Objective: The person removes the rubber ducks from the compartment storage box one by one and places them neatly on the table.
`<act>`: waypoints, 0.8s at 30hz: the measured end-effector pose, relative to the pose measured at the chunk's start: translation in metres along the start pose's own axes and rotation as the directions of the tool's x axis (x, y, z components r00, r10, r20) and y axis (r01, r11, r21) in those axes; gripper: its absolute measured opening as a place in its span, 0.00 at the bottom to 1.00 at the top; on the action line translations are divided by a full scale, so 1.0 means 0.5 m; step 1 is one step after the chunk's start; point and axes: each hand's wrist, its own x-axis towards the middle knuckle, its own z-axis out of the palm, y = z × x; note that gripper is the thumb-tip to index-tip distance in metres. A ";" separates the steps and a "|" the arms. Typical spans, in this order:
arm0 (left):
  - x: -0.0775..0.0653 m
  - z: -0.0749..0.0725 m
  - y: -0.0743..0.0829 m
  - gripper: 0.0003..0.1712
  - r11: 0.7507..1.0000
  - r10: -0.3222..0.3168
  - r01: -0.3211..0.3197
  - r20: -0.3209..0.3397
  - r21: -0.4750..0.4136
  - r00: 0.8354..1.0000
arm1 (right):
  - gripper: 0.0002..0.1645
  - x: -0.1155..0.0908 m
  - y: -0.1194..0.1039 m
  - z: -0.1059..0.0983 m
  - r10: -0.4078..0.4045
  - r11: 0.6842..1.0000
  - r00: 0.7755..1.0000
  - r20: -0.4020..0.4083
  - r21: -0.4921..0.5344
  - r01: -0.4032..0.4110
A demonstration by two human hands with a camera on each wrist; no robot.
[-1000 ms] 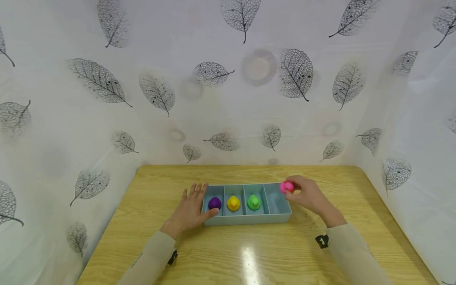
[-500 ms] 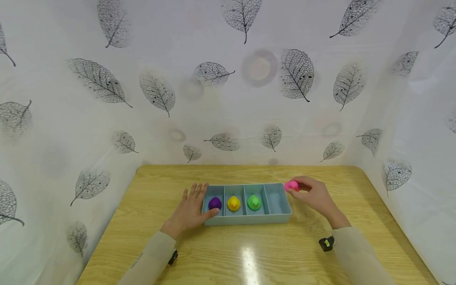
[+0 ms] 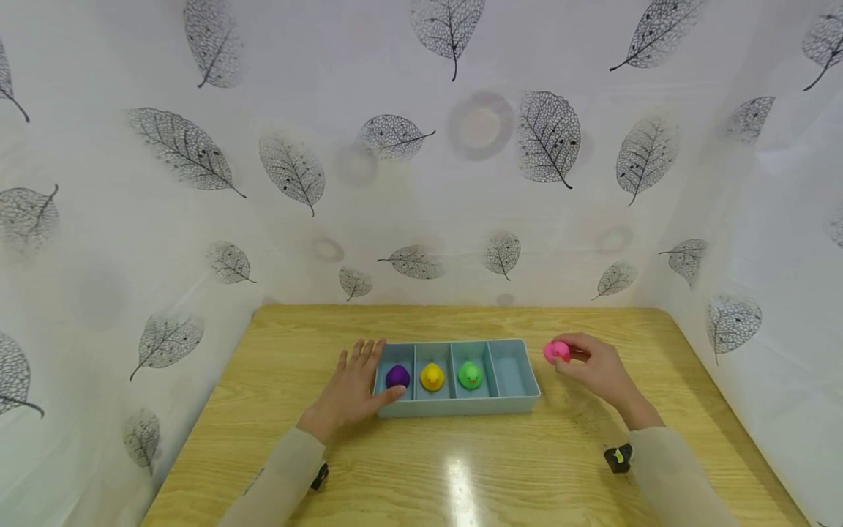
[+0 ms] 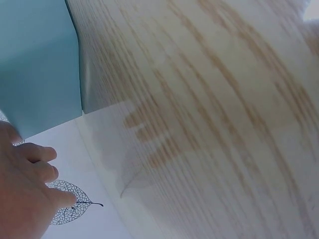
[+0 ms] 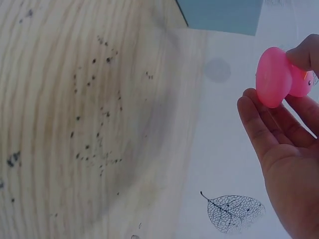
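In the head view a pale blue tray [image 3: 461, 407] with compartments in a row lies on the table. From the left, its compartments hold a purple toy [image 3: 397, 376] with no visible face, a yellow rubber duck [image 3: 432, 377] and a green rubber duck [image 3: 470, 375]; the rightmost holds nothing. My left hand [image 3: 344, 391] rests at the tray's left end, fingers extended, thumb over the front rim. To the right of the tray, my right hand [image 3: 604, 372] pinches a pink rubber duck [image 5: 273, 77] between thumb and fingers, apart from the tray.
The wooden table [image 3: 369, 476] ends at a white leaf-print sheet [image 3: 421, 205] behind and at both sides. Small dark specks [image 5: 94, 114] mark the tabletop near my right forearm. A black wrist device [image 3: 618, 458] sits by the right sleeve.
My right hand has carried the pink rubber duck rightward, from above the tray's right end to beside it. The left hand and the tray have stayed put.
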 end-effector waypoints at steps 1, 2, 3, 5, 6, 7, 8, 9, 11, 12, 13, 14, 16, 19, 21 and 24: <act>0.000 0.000 0.000 0.61 1.000 -0.001 0.001 0.001 0.000 1.000 | 0.22 -0.002 0.002 -0.001 0.008 1.000 1.000 0.000 0.002 -0.008; 0.000 0.000 0.000 0.61 1.000 -0.001 0.001 0.000 0.000 1.000 | 0.22 -0.004 0.004 -0.002 0.013 1.000 1.000 0.000 0.003 -0.013; 0.000 0.001 0.000 0.61 1.000 0.000 0.000 -0.001 0.000 1.000 | 0.23 -0.005 0.006 -0.004 0.017 1.000 1.000 0.004 0.004 -0.017; 0.000 0.001 -0.001 0.61 1.000 0.002 -0.002 -0.004 -0.001 1.000 | 0.24 -0.008 0.010 -0.006 0.026 1.000 1.000 0.006 0.003 -0.026; 0.000 0.001 -0.001 0.61 1.000 0.001 -0.001 -0.005 -0.002 1.000 | 0.24 -0.009 0.012 -0.007 0.028 1.000 1.000 0.004 0.003 -0.028; 0.000 0.001 -0.001 0.61 1.000 0.003 -0.003 -0.007 -0.001 1.000 | 0.24 -0.010 0.014 -0.008 0.034 0.999 0.999 0.007 0.002 -0.034; 0.000 0.001 -0.001 0.61 1.000 0.003 -0.003 -0.008 -0.002 1.000 | 0.25 -0.011 0.016 -0.009 0.041 0.999 0.999 0.011 -0.002 -0.041; 0.000 0.001 0.000 0.61 1.000 0.003 -0.003 -0.009 -0.003 1.000 | 0.25 -0.012 0.019 -0.009 0.048 0.999 0.999 0.017 -0.009 -0.048; 0.000 0.001 0.000 0.61 1.000 0.003 -0.003 -0.013 -0.002 1.000 | 0.25 -0.013 0.026 -0.010 0.067 0.997 0.997 0.025 -0.025 -0.067; 0.000 0.001 0.000 0.61 1.000 0.002 -0.002 -0.014 0.000 1.000 | 0.25 -0.013 0.030 -0.010 0.078 0.997 0.997 0.030 -0.032 -0.077; 0.000 0.002 0.000 0.61 1.000 0.002 -0.002 -0.016 0.003 1.000 | 0.26 -0.013 0.033 -0.011 0.088 0.995 0.995 0.038 -0.043 -0.086; 0.000 0.002 -0.001 0.62 1.000 0.002 -0.002 -0.019 0.004 1.000 | 0.26 -0.013 0.038 -0.012 0.094 0.994 0.995 0.042 -0.054 -0.091; 0.000 0.002 -0.001 0.62 1.000 0.002 -0.001 -0.022 0.007 1.000 | 0.26 -0.014 0.045 -0.013 0.106 0.992 0.993 0.050 -0.070 -0.102; 0.000 0.002 -0.001 0.62 1.000 0.000 0.000 -0.020 0.006 1.000 | 0.28 -0.014 0.056 -0.014 0.117 0.990 0.991 0.058 -0.089 -0.111; 0.000 0.002 -0.001 0.62 1.000 0.000 0.000 -0.018 0.004 1.000 | 0.27 -0.014 0.062 -0.015 0.120 0.988 0.991 0.061 -0.103 -0.113; 0.000 0.003 -0.002 0.62 1.000 0.001 0.000 -0.018 0.006 1.000 | 0.26 -0.014 0.070 -0.015 0.117 0.985 0.991 0.066 -0.132 -0.108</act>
